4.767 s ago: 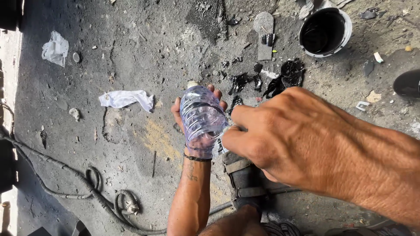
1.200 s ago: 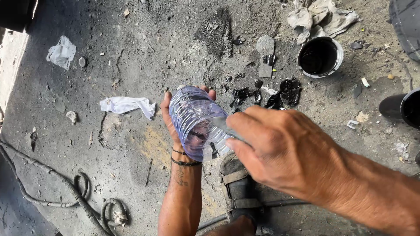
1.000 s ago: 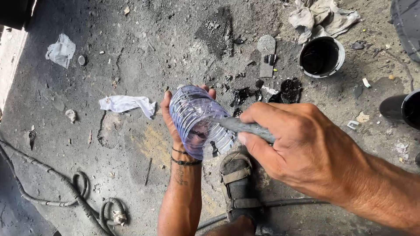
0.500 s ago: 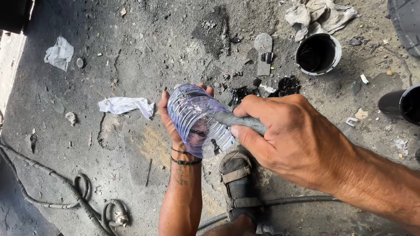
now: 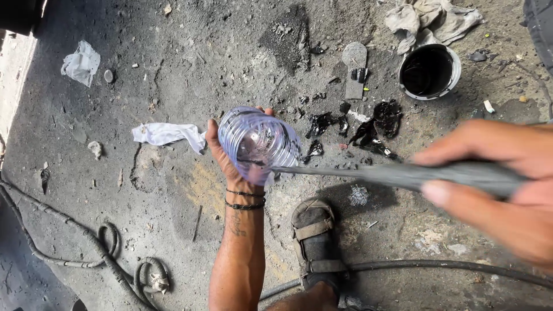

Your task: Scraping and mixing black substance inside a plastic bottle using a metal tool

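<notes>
Left hand [image 5: 230,164] grips clear plastic bottle [image 5: 258,141]; right hand [image 5: 507,184] holds grey rod [image 5: 403,174].

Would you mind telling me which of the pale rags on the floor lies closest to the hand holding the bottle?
The white rag just beside the left hand gripping the clear bottle; the crumpled white one and the beige heap lie much farther off.

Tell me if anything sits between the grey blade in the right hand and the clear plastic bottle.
Nothing visible does. The grey blade in the right hand already meets the clear plastic bottle, which the left hand grips from behind.
</notes>
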